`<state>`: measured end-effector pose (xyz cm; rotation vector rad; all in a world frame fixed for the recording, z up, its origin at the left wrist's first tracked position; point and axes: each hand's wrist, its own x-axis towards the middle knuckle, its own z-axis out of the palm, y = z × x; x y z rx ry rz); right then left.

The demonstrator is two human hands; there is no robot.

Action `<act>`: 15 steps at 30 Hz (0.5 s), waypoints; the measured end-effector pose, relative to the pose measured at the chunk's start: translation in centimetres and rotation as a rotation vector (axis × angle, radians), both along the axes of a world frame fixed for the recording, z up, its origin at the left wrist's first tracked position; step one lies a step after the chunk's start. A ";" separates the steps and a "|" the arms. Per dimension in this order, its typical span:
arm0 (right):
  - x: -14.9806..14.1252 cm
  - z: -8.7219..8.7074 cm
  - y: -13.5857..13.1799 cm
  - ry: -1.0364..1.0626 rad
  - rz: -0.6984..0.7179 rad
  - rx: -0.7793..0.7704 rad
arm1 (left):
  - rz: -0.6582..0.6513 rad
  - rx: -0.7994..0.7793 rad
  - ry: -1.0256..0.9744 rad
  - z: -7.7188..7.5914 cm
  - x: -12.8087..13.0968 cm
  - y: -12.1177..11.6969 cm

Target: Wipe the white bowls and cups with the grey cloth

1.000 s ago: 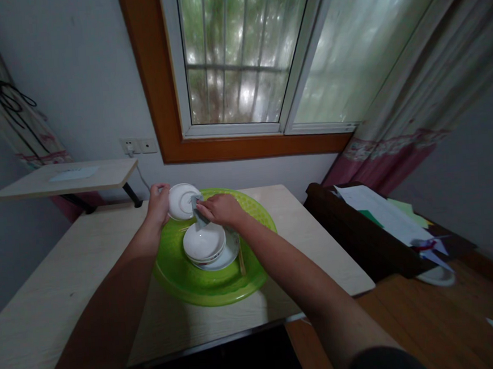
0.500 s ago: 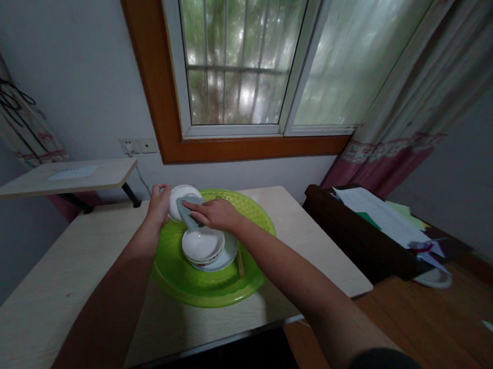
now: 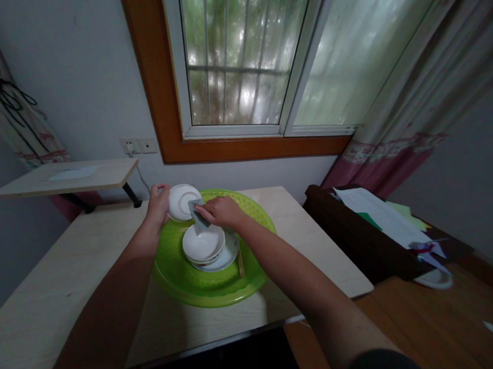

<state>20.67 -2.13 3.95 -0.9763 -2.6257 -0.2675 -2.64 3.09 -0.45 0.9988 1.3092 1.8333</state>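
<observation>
My left hand (image 3: pixel 159 204) grips the edge of a small white plate (image 3: pixel 180 200), tilted up above the back left of a round green tray (image 3: pixel 212 297). A ring shows on the plate's face. My right hand (image 3: pixel 223 211) pinches a grey-green cloth (image 3: pixel 199 215) at the plate's right edge. Below the cloth, a stack of white bowls (image 3: pixel 203 243) rests on a larger white plate (image 3: pixel 229 256) in the tray. Light wooden chopsticks (image 3: pixel 241 263) lie beside that plate, partly under my right forearm.
The tray stands on a pale wooden table (image 3: pixel 78 277). A small raised shelf (image 3: pixel 113 175) is at the back left, below a wall socket (image 3: pixel 138 146). Right of the table, a dark brown box-like piece (image 3: pixel 348 239) carries papers (image 3: pixel 372 214). A window is behind.
My right hand has drawn the cloth from the middle of the plate to its right edge, uncovering the ring. My left hand keeps the plate in nearly the same place.
</observation>
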 end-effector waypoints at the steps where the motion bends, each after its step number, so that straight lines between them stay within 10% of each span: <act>1: 0.0 -0.1 0.0 -0.006 0.027 -0.008 | -0.002 0.002 -0.003 0.0 0.0 0.0; 15: -0.4 -0.7 -0.5 -0.027 0.175 -0.013 | 0.029 -0.007 0.046 0.8 0.4 -0.9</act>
